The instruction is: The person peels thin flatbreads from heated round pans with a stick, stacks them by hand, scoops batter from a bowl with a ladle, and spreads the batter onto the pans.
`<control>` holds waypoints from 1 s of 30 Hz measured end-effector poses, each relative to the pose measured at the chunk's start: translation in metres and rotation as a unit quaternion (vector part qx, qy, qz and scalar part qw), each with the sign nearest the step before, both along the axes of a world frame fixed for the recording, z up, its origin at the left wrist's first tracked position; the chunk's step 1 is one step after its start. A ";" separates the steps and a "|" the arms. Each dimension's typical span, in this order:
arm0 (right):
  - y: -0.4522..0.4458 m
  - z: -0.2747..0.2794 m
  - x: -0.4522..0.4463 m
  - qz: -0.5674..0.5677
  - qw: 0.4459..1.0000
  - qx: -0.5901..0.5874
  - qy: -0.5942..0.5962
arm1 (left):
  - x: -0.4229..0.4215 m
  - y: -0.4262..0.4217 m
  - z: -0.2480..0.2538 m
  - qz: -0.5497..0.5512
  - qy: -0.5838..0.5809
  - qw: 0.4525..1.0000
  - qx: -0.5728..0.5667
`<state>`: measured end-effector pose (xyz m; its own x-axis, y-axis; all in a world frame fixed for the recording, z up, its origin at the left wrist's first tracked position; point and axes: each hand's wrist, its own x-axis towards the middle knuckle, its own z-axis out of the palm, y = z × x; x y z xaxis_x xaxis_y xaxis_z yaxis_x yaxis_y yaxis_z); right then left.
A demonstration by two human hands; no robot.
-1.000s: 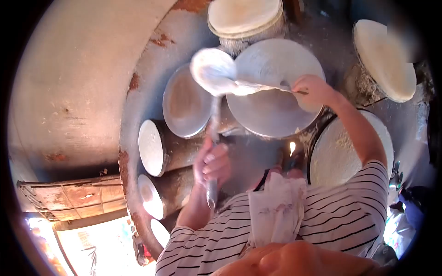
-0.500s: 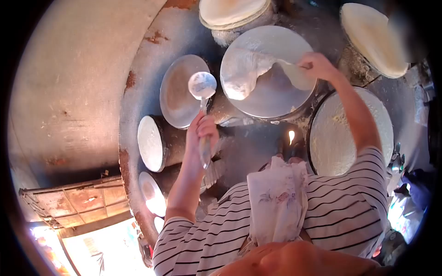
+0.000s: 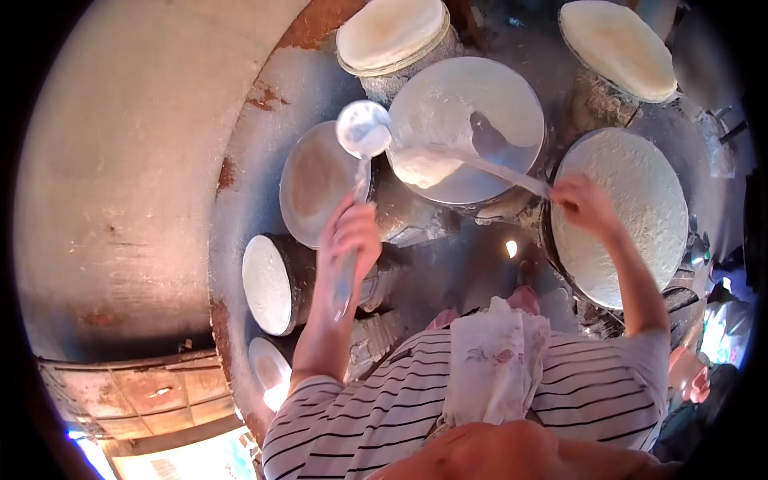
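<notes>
My left hand (image 3: pixel 352 238) is closed round the handle of a metal ladle (image 3: pixel 364 130), whose whitened bowl points away from me beside the central griddle's left edge. My right hand (image 3: pixel 586 204) grips the end of a long flat spatula (image 3: pixel 506 172), near the griddle's right side. The spatula reaches left across the round griddle (image 3: pixel 472 194), its far end at the pale batter. White batter (image 3: pixel 444 92) covers most of the plate in a thin layer. A dark bare patch shows right of the middle, and a thicker pool lies at the lower left.
To the left stands another round griddle (image 3: pixel 320 188); below it is a drum with a white top (image 3: pixel 268 284). A wide vat of pale batter (image 3: pixel 624 232) sits at right. Stacks of thin flatbreads (image 3: pixel 392 32) stand behind. A small flame (image 3: pixel 512 249) burns below the central griddle.
My right hand has moved down and toward me with the spatula, and the batter now covers more of the griddle. The ladle has shifted slightly right and away from me.
</notes>
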<state>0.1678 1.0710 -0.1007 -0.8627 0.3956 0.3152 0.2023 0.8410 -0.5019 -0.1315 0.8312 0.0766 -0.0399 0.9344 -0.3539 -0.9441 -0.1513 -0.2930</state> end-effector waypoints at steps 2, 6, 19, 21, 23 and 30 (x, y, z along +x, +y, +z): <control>-0.073 -0.014 -0.008 -0.151 0.914 -0.356 0.124 | -0.010 -0.032 0.014 -0.014 0.058 0.997 0.055; -0.185 -0.006 -0.206 -0.137 0.716 -0.646 0.224 | -0.053 -0.062 0.002 -0.033 0.090 0.991 0.099; -0.278 -0.063 -0.290 -0.464 0.644 -0.502 0.344 | -0.137 -0.166 0.003 -0.134 -0.069 0.982 0.113; -0.249 -0.067 -0.286 -0.444 0.610 -0.508 0.415 | -0.136 -0.171 -0.003 -0.141 -0.065 0.982 0.113; -0.227 -0.066 -0.286 -0.394 0.579 -0.521 0.489 | -0.137 -0.173 -0.010 -0.155 -0.046 0.982 0.099; -0.298 -0.061 -0.194 -0.428 0.619 -0.596 0.280 | -0.138 -0.172 -0.017 -0.177 -0.038 0.982 0.053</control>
